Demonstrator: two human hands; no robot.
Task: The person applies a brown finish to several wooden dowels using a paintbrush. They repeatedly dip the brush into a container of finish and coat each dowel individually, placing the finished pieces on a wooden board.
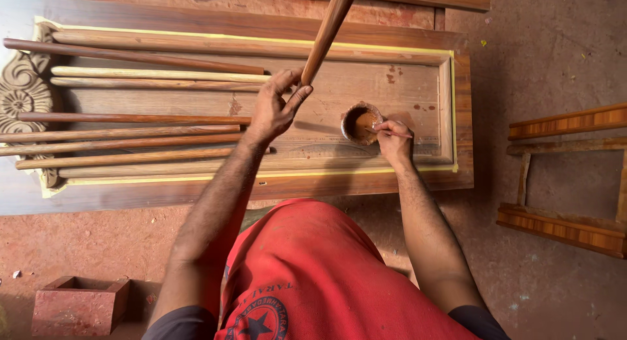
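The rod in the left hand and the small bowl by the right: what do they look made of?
Rod: apparently wood, evenly brown-stained, slightly glossy, unlike the paler rods lying nearby. Bowl: material unclear under brown smears, possibly a shell or plastic cup; it holds brown liquid.

place: woodworking workshop | signs: carved door panel (392, 85), turned wooden rods (130, 144), stain bowl (360, 123), dusty floor (555, 52)

Door panel (405, 85) under rods (130, 141), probably bowl (360, 123)

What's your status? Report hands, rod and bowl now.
Left hand grips the upright round brown wooden rod. Right hand dips a thin brush into the small round bowl of brown stain. Nothing blocks either hand.
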